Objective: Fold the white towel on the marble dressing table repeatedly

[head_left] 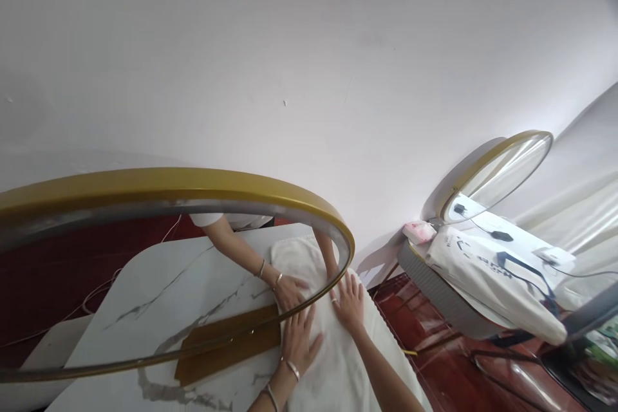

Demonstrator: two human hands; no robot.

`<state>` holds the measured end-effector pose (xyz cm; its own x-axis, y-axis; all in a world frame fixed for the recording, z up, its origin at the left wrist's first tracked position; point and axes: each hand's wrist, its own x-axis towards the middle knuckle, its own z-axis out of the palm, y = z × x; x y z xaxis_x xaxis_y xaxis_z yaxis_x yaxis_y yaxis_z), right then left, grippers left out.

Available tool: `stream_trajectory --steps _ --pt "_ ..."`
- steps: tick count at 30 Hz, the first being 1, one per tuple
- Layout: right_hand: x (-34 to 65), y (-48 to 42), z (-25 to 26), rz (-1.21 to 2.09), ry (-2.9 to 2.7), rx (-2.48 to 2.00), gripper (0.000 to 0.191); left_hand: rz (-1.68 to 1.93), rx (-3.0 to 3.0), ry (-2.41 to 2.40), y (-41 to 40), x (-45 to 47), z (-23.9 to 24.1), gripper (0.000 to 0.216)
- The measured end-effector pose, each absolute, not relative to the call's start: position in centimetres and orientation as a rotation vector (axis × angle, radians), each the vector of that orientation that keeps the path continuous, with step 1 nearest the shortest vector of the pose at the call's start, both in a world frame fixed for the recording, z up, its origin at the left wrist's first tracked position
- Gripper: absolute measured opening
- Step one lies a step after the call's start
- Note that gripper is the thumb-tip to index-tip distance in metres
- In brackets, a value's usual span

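Note:
A white cloth (333,367) lies spread over the right part of a white marbled table (222,393). My left hand (298,342) rests palm down on the cloth's left side, fingers stretched out, with bracelets at the wrist. Farther right and a little higher, my right hand (351,304) also presses flat on the cloth, fingers apart and a ring on one of them. Neither hand grips the fabric. Just beyond the fingers stands a large gold-rimmed mirror (232,181), which reflects both arms, the cloth and the tabletop.
A brown-gold plate (207,367) sits at the mirror's lower rim. To the right, a second table (441,293) carries a printed white cloth bag (483,277), a pink-and-white packet (419,232), a black adapter (501,235) and another round mirror (512,148). Red tiled floor (410,315) lies between the tables.

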<state>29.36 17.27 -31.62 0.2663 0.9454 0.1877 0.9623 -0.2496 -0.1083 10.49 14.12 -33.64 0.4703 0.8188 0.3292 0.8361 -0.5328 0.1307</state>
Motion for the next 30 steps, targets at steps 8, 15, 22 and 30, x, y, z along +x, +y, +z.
stream_trajectory --steps 8,15,22,30 --pt "29.8 4.7 -32.3 -0.136 -1.897 -2.213 0.051 -0.648 -2.620 -1.427 9.7 9.5 -32.6 0.070" --pt "29.5 0.6 -31.9 -0.113 -1.859 -2.244 0.052 -0.450 -2.719 -1.516 8.9 10.3 -31.4 0.067" --pt "29.6 16.0 -29.8 0.164 -1.903 -2.346 0.055 -0.335 -2.706 -1.693 18.5 13.7 -28.9 0.044" --pt "28.0 16.5 -30.3 0.054 -1.798 -2.409 0.052 -0.677 -2.687 -1.383 6.8 10.3 -32.9 0.065"
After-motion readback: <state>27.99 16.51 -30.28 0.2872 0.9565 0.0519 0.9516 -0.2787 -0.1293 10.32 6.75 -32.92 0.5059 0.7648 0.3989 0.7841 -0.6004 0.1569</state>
